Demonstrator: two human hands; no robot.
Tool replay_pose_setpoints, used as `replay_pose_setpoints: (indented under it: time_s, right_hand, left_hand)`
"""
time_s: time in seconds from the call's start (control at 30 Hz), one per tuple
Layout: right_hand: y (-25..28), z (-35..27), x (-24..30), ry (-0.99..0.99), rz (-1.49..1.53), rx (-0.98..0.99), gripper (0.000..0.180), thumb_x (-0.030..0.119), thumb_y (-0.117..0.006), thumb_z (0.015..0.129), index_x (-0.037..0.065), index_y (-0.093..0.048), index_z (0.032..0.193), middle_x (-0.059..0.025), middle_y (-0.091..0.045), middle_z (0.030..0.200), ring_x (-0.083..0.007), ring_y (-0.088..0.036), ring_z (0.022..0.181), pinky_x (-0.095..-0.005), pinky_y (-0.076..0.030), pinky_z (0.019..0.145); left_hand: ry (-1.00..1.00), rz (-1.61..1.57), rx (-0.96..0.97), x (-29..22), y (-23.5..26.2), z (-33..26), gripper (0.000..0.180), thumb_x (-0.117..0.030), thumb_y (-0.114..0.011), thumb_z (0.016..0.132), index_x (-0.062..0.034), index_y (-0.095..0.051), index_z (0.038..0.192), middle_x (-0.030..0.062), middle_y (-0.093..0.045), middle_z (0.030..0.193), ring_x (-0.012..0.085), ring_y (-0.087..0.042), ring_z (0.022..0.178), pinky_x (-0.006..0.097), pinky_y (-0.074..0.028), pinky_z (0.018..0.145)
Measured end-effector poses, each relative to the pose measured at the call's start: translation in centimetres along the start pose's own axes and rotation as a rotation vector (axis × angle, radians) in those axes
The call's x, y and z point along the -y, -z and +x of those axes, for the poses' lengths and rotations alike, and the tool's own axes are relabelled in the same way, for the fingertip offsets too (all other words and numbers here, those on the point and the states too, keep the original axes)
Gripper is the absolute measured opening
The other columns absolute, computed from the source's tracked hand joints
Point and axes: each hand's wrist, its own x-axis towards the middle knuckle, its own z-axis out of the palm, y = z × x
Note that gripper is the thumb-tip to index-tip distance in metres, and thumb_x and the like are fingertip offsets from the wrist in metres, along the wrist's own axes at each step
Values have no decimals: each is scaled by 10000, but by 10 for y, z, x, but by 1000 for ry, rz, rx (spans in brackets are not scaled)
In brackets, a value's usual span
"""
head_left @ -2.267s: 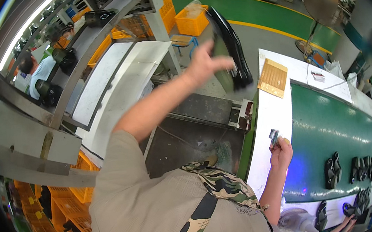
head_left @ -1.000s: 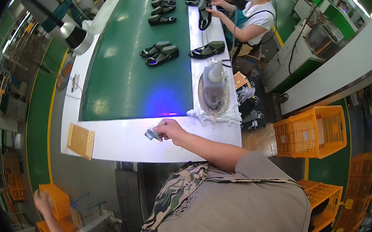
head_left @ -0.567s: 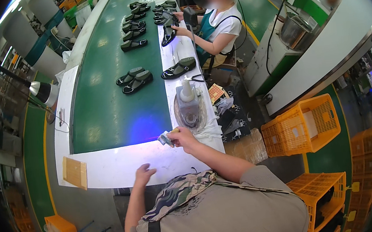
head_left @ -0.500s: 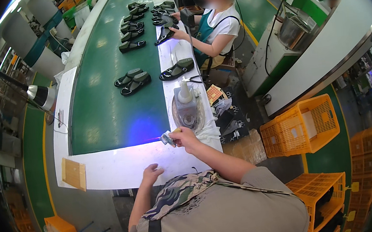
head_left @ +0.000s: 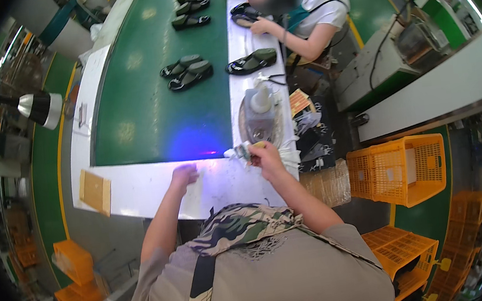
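Observation:
My right hand [head_left: 267, 159] is closed around a crumpled whitish cloth [head_left: 239, 152] with a yellowish piece, perhaps a handle, showing at the fingers. It hovers over the white table end beside a clear tank with a white nozzle-like top [head_left: 261, 104]. Over the white table edge [head_left: 130, 183], my left hand [head_left: 183, 175] is blurred, its fingers seemingly bent; I see nothing in it. Ahead on the green belt [head_left: 143, 111] lies a pair of dark shoes [head_left: 191, 74]. Another dark shoe [head_left: 251, 62] rests on the white side strip, beyond the tank.
A co-worker [head_left: 315, 19] sits at the right side of the belt, holding a dark shoe. Blue light falls on the belt's near end. A tan board [head_left: 94, 192] stands at the left corner. Orange crates [head_left: 398, 169] are on the right, and a lamp [head_left: 42, 110] on the left.
My view has shifted, so the table sits higher in the picture. My hands are farther apart; the right one still grips the cloth, now close to the tank's near end.

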Motion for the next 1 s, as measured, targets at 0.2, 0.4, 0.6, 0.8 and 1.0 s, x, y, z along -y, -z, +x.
replay_pose_setpoints:
  time_s: [0.2,0.4,0.6,0.8,1.0]
  right_hand:
    - [-16,6,-4,12,41,-109,174,153,-741,834,96,-580,867,7,-614,755,-72,-544,605,-222,-410,518]
    - [-19,19,-10,105,-75,-138,177,110,-727,839,63,-559,865,-5,-608,762,-79,-546,640,-230,-430,559]
    - [-16,28,-5,130,-207,-154,183,60,-721,837,40,-541,861,-6,-592,776,-84,-549,676,-241,-456,601]
    - [-11,45,-12,86,-305,-151,181,54,-719,841,31,-543,876,-5,-581,773,-70,-534,685,-238,-450,604]
    - [-20,50,-7,107,-407,-120,177,49,-723,835,27,-552,875,-3,-583,770,-69,-535,676,-237,-449,595]
  left_hand:
    - [14,-259,103,-94,-24,86,743,-446,-637,910,24,-370,1420,240,-513,1351,320,-606,1115,433,-519,877]
    - [50,-514,59,-181,-66,185,1006,-478,-673,876,56,-95,1503,314,-307,1488,414,-508,1249,497,-472,984]
    - [156,-679,-125,-258,-108,266,1010,-573,-698,812,-134,-150,1537,328,-229,1516,544,-411,1281,597,-400,1026]
    - [264,-744,-148,-283,-116,309,897,-515,-686,809,-98,-263,1481,321,-297,1468,569,-424,1240,616,-378,1041]
    - [160,-942,-145,-239,-108,306,512,-48,-594,762,3,-441,1248,262,-441,1316,518,-506,1169,627,-421,1019]
